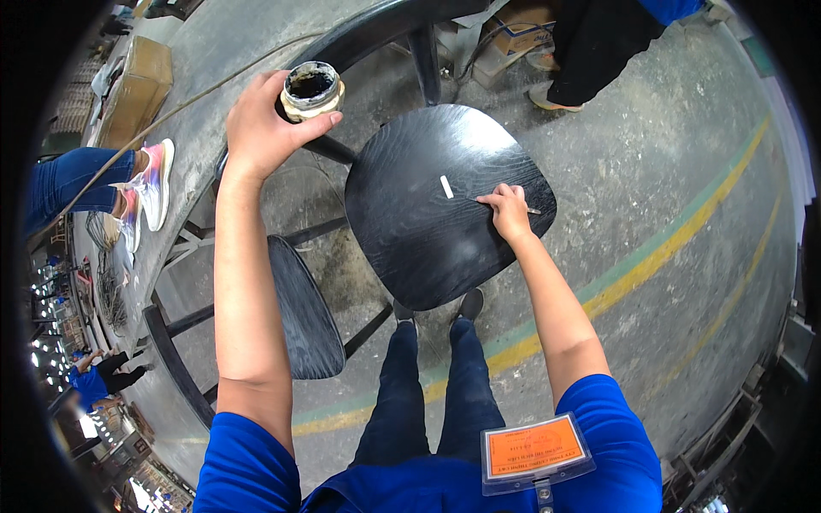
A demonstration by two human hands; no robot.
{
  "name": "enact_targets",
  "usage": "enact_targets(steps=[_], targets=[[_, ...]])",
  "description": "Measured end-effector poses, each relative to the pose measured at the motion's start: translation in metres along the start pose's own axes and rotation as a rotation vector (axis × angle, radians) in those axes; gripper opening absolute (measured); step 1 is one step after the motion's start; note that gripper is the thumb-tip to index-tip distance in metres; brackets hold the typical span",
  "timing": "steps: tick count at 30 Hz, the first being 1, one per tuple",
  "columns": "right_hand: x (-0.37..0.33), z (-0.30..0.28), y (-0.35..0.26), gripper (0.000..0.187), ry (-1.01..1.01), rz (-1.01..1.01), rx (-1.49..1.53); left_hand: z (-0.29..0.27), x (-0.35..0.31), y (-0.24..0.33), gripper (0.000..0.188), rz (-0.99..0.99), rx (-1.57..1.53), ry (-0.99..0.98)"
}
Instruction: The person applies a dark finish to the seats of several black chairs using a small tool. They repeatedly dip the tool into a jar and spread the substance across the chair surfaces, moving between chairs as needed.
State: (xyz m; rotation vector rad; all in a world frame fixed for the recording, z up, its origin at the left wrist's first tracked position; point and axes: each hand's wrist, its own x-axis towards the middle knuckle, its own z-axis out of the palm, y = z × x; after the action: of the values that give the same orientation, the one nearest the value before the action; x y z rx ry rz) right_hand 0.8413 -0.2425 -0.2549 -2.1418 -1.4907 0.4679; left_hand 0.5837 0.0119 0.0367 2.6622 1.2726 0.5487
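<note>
My left hand [265,128] is wrapped round a small glass jar [333,103], its rim smeared and dark stuff inside. It holds the jar up beside the backrest of a black wooden chair. Below lies the chair's rounded seat [402,231], with visible wood grain and a bright shine toward its back. Over the right part of the seat, my right hand [510,212] is closed in a pinch. A short end of a thin tool sticks out past its outer side; its kind is hidden. A small white strip [445,186] lies on the seat left of those fingers.
A second black chair [308,316] stands to the left, close to the first. A person in jeans and bright sneakers [154,184] is at far left; another in dark trousers [590,51] stands behind. Cardboard boxes [141,81] and a long cord [171,115] lie around. Painted lines [633,278] cross the floor.
</note>
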Motion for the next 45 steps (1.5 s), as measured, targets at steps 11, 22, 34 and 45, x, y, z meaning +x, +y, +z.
enact_targets(steps=[11,22,34,45], targets=[[0.01,-0.006,0.009,0.025,-0.149,0.019,-0.011,0.001,0.0,0.0,0.067,0.041,-0.011,0.02],[0.011,-0.004,0.007,0.027,-0.132,0.035,0.059,0.002,0.001,0.001,0.077,0.026,-0.02,0.038],[-0.005,0.007,0.01,0.028,0.246,0.26,0.043,0.0,0.0,0.005,0.071,0.025,-0.058,0.044],[-0.008,0.003,0.012,0.028,0.145,0.177,-0.025,0.0,0.001,0.005,0.069,0.03,-0.044,0.026]])
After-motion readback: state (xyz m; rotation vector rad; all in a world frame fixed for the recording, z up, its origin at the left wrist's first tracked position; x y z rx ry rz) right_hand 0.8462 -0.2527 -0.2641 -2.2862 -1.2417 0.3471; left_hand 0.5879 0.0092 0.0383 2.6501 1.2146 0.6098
